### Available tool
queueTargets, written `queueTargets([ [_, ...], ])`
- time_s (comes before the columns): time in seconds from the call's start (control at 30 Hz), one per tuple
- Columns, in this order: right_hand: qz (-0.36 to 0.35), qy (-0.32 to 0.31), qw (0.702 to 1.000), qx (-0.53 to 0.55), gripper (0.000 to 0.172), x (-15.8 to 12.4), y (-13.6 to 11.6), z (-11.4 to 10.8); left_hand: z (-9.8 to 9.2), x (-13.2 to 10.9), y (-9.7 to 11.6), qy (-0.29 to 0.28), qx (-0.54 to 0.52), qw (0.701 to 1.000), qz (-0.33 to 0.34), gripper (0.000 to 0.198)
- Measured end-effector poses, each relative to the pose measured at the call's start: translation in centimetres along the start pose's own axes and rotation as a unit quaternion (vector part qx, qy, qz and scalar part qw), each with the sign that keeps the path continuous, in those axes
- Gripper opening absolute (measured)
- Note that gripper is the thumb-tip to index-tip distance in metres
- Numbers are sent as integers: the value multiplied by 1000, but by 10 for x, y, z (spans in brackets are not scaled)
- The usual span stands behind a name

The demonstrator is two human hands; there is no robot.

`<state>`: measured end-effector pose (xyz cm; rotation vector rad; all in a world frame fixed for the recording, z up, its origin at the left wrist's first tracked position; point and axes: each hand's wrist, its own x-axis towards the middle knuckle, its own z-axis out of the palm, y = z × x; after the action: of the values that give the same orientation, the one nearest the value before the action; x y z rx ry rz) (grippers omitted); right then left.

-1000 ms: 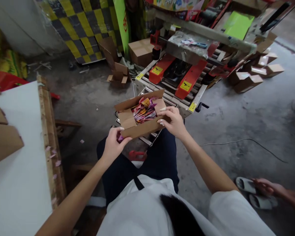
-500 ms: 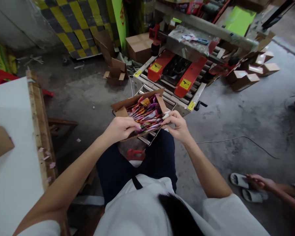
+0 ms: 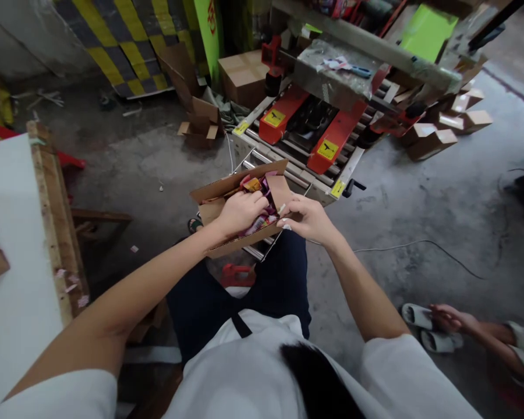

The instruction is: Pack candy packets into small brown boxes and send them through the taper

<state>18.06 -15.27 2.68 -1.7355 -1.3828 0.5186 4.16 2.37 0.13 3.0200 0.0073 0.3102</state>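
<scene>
An open cardboard box [image 3: 240,177] rests at the near end of the roller conveyor, just above my knees. Colourful small packets [image 3: 254,185], pink, purple and orange, fill it. My left hand [image 3: 243,210] reaches inside and lies over the packets with bent fingers; the fingertips and whatever is under them are hidden. At the box's right end, my right hand [image 3: 303,216] pinches the near right corner, thumb outside and fingers by the raised end flap [image 3: 279,191].
A box-sealing machine with red guides [image 3: 325,152] stands ahead on the roller conveyor. Cardboard boxes [image 3: 432,144] lie on the floor to the right. A white-topped table [image 3: 17,221] is at left. Another person's hand [image 3: 452,319] shows at lower right near grey slippers [image 3: 439,341].
My left hand has moved from the box's near edge to inside it, over the packets. My right hand stays at the right corner. The view has shifted slightly.
</scene>
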Motion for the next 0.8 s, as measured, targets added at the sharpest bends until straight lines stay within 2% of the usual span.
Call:
queueTargets([
  [0.1,32,-7,999,1,25,9,4,1,3,5,-4,-59,-36,998,-5,22],
  [0.17,68,-1,997,-25,23,14,6,4,2,12,-14,-91,-112,989,-24,19],
  [0.27,122,5,989,-80,21,23,6,10,-7,22,-35,-138,-268,953,-4,19],
  [0.33,142,18,984,-102,24,28,6,13,-21,25,-44,-182,-323,929,8,24],
  [0.4,156,31,981,-114,29,31,6,16,-39,19,-40,-192,-303,933,-17,31],
  [0.43,161,35,979,-119,31,32,5,18,-47,13,-33,-165,-266,949,-43,34],
  [0.5,159,42,977,-136,37,31,3,23,-57,-7,-13,-65,-167,981,-81,38],
  [0.57,142,51,973,-177,44,29,-1,28,-54,-31,9,12,-85,994,-74,45],
  [0.6,125,46,969,-206,48,28,-4,31,-49,-41,19,16,-60,997,-56,56],
  [0.7,57,-31,957,-283,55,27,-11,35,-23,-59,35,-46,-20,998,-28,88],
  [0.8,5,-131,943,-305,55,33,-12,33,-7,-61,36,-77,-11,995,-55,91],
])
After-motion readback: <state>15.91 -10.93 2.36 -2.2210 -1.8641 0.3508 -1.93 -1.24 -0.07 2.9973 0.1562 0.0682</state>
